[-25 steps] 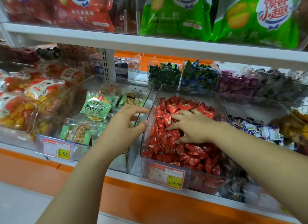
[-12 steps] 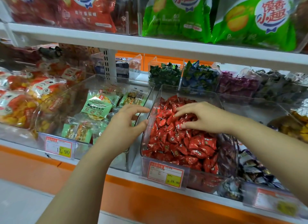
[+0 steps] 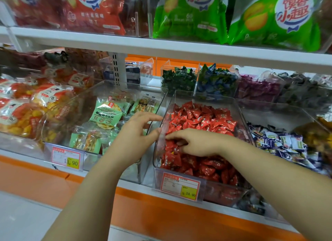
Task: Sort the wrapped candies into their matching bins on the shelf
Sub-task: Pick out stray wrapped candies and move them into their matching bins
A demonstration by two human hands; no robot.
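Our right hand (image 3: 195, 143) lies among the red candies (image 3: 203, 118) in the clear bin (image 3: 206, 98), near left, fingers curled down; whether it pinches one we cannot tell. Our left hand (image 3: 136, 134), loosely spread, touches the bin's left wall.

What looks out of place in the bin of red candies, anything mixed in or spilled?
In the red candy bin, a few darker purplish wrappers sit against the right wall among the red candies. They look like strays from another bin, though they are too blurred to be sure.
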